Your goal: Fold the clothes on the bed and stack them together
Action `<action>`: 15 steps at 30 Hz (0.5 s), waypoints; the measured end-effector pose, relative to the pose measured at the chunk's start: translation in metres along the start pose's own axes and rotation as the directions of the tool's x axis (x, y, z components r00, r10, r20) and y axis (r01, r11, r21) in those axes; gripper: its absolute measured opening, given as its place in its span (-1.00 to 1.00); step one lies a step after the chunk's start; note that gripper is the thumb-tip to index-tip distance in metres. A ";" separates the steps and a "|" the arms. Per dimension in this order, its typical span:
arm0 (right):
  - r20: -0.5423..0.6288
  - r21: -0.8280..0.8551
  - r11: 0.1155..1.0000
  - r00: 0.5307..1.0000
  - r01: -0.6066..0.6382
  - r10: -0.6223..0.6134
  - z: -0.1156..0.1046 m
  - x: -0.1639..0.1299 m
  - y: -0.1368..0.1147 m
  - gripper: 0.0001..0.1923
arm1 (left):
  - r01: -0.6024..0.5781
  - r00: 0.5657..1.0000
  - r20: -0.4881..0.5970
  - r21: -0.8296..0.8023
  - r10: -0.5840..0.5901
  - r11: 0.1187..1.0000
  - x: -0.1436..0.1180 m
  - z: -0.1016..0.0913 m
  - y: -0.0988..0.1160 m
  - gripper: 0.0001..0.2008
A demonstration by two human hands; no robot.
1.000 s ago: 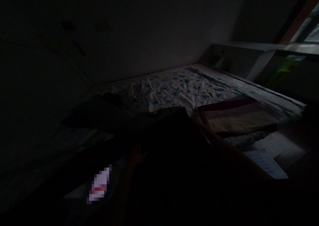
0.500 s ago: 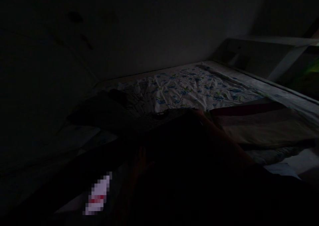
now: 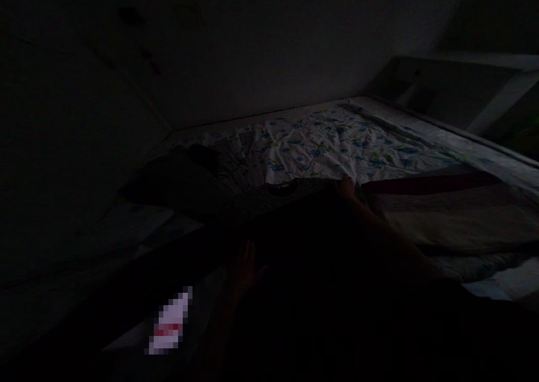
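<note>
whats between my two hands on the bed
A dark cloth spans from the left hand to the right hand, seen in the dim head view.

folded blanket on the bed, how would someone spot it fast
Start at the bed sheet, white with small blue flowers. On its right side lies the folded blanket, just past the right hand. It alone is plain beige with a dark red band along its far edge.

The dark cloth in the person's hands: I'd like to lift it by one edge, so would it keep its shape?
Probably not. The dark cloth drapes between the right hand and left hand, so it looks floppy. It seems light; the dimness hides more.
</note>
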State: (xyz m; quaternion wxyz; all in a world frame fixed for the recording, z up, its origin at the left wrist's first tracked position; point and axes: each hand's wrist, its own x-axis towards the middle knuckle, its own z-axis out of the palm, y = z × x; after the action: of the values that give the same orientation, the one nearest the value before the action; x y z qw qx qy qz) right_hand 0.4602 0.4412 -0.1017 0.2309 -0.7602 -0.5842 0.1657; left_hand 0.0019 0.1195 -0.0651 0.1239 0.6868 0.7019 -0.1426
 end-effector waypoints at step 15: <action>0.420 -0.288 0.834 0.845 0.472 -0.333 -0.019 -0.125 0.034 -0.18 | 0.010 1.000 0.007 -0.079 -0.010 0.997 0.004 -0.007 0.006 0.06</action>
State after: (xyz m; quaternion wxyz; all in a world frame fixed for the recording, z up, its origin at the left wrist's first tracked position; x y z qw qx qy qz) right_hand 0.4645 0.3102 -0.1061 0.0008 -0.6052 -0.7855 0.1293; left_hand 0.0081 0.1256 -0.0604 0.1526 0.6773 0.7101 -0.1176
